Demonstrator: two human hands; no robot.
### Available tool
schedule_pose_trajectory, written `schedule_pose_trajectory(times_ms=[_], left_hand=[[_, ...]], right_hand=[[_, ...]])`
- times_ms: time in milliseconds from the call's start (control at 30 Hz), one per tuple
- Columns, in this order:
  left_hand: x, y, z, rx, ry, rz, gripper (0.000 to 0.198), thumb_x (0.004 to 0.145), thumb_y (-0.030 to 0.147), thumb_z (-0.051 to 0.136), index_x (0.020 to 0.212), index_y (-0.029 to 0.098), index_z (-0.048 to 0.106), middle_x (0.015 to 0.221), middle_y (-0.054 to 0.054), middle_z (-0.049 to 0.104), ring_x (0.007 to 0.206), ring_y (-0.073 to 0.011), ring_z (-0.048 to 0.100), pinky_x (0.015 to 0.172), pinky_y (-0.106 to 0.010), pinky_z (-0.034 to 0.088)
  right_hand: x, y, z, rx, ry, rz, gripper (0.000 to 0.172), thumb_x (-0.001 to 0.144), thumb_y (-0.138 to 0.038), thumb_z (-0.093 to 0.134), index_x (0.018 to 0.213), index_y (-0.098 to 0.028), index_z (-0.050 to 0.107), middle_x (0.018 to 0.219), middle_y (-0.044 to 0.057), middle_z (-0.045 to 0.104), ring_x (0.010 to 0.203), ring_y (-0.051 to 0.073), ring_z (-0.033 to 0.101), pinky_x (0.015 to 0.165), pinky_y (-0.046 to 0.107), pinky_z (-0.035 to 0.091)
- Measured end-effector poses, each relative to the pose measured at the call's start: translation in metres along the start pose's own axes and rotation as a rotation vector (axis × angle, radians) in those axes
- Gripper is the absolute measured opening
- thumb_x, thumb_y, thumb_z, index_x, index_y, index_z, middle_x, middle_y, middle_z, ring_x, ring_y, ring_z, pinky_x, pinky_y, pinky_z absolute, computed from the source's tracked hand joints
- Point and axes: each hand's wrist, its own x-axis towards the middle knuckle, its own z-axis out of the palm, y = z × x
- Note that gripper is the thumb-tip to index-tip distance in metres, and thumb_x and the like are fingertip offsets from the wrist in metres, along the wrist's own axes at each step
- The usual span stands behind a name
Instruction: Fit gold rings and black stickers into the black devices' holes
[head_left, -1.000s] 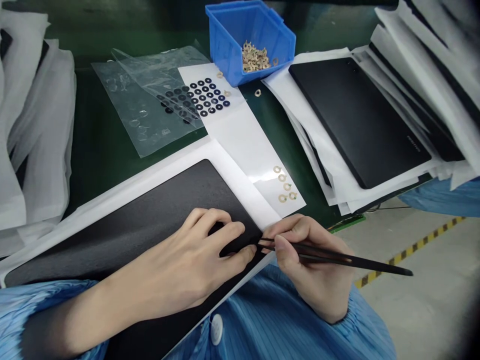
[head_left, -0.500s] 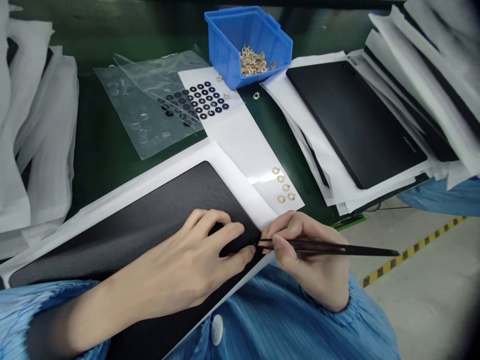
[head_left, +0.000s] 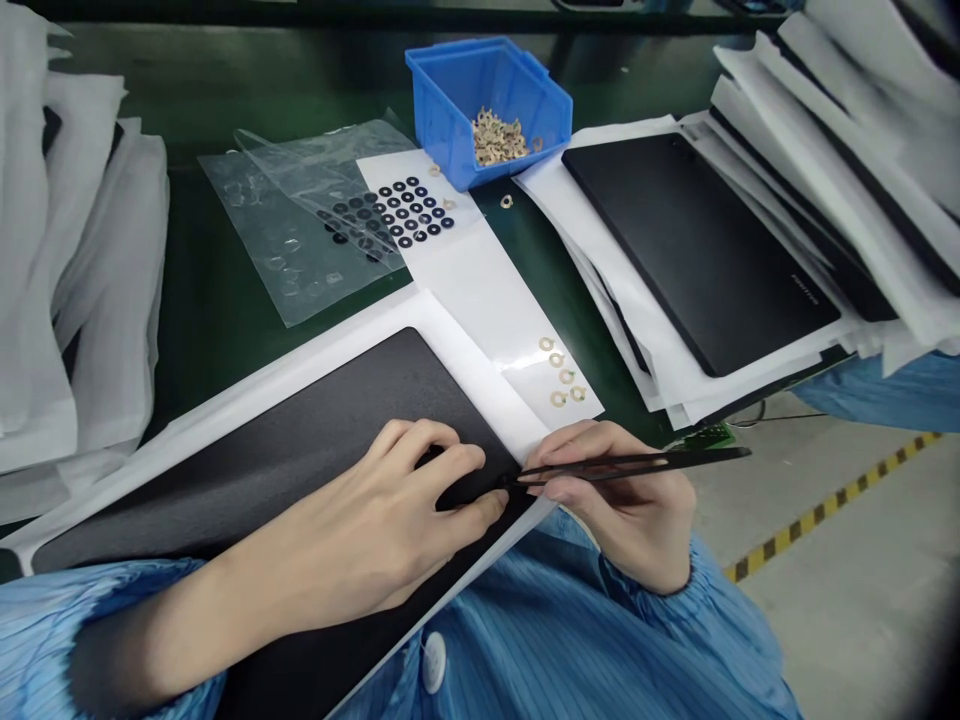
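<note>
The right hand is gripping black tweezers, long axis nearly level, tips pointing left to the near edge of the black panel. The left hand is resting curled on the panel; any grip cannot be determined.

A dark green work bench, a blue plastic bin at top middle, a clear plastic bag upper left, soft white sheets far left, flat black slabs at right, a flat black slab lower left
</note>
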Motion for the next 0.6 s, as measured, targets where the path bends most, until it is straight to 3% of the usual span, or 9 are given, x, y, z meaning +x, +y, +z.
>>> schedule_pose_trajectory(times_ms=[333,600], left_hand=[[0.0005,-0.0003,-0.0021,0.026,-0.002,0.014,0.034,0.090,0.008,0.046,0.121,0.018,0.055,0.107,-0.011,0.054,0.103,-0.0249,0.044,0.079,-0.036,0.045],[0.0007,-0.0009,0.0004,0.011,0.009,0.034,0.031,0.091,0.008,0.043,0.119,0.015,0.057,0.105,-0.010,0.053,0.102,-0.0251,0.043,0.080,-0.037,0.041]], right_hand=[[0.0018,-0.0016,0.0037,-0.027,0.027,0.003,0.006,0.077,-0.016,0.071,0.079,-0.017,0.066,0.073,0.004,0.066,0.066,0.018,0.065,0.055,0.030,0.057],[-0.0003,0.0012,0.0029,0.094,0.039,0.011,0.003,0.081,-0.016,0.066,0.084,-0.018,0.065,0.075,0.004,0.066,0.066,0.018,0.066,0.058,0.032,0.058]])
